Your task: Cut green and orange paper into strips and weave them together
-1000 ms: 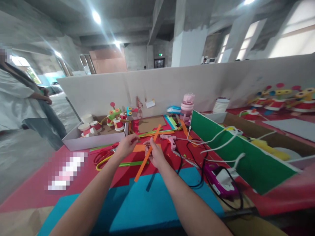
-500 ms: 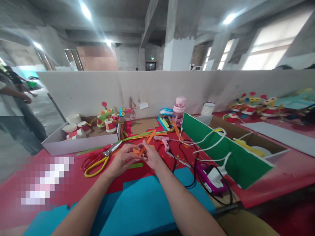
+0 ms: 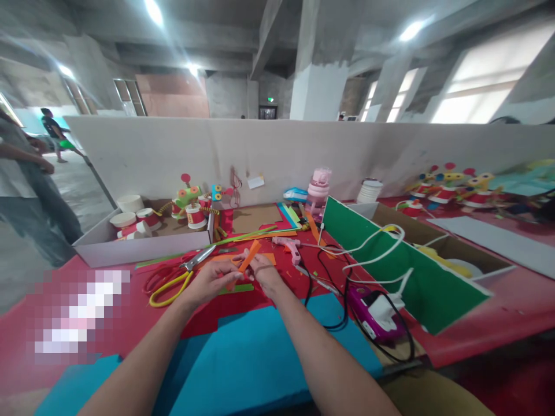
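An orange strip (image 3: pixel 250 256) is held between my two hands above the red table. My left hand (image 3: pixel 213 279) pinches its lower left part, where the orange material looks folded. My right hand (image 3: pixel 263 274) has its fingers closed round the right side of the strip. Left of my hands lie scissors with yellow and red handles (image 3: pixel 171 294). The pink glue gun (image 3: pixel 288 247) rests just to the right. Green strips (image 3: pixel 237 288) lie beneath my hands, and blue sheets (image 3: pixel 243 352) are nearer to me.
A white box (image 3: pixel 143 248) holds cups and a robot-like figure at the left. At the right are a green-sided box (image 3: pixel 390 260), a purple power strip (image 3: pixel 375 315) and looping cables. People stand at the far left.
The orange strip has turned and now shows its broad face. My left hand has moved slightly down and left of it, and my right hand has shifted slightly left. The view has shifted slightly.
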Demonstrator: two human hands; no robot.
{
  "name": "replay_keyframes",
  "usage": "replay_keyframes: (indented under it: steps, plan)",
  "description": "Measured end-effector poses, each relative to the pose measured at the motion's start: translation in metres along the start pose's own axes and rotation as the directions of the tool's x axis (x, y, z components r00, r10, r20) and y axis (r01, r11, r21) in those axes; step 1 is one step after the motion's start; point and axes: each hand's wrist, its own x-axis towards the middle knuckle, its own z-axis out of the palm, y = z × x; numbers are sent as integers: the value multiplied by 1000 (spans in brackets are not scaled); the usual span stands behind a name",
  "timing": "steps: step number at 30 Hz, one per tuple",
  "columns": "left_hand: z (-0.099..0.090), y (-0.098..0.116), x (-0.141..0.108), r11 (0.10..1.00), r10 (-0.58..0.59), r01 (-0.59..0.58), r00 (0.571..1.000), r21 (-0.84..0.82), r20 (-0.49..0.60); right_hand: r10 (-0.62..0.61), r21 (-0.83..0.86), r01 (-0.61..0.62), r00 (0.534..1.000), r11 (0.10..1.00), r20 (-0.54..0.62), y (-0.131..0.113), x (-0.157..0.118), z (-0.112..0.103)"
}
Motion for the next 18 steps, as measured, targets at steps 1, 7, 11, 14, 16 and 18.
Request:
replay_keyframes:
  steps: [1, 7, 11, 14, 16, 18]
  plan:
    - [0, 0, 0, 999, -23, 23, 1000, -22, -4, -5, 27, 5, 1000, 1000, 11, -1, -1, 1]
    - [2, -6, 1, 985, -165, 167, 985, -44, 44, -47, 164, 44, 999, 985, 12, -12, -6, 2]
    - [4, -7, 2, 979, -184, 186, 983, -81, 25, -7, 183, 1, 999, 983, 33, -17, -8, 2]
    - [5, -6, 2, 972, -201, 198, 979, -124, -13, -12, 232, -7, 997, 973, 77, -18, -9, 0]
    - [6, -6, 2, 966, -209, 201, 977, -163, -34, -32, 279, 0, 993, 960, 111, -18, -9, -1]
    - [7, -6, 2, 960, -216, 203, 975, -193, -51, -50, 295, 11, 991, 955, 126, -17, -9, -1]
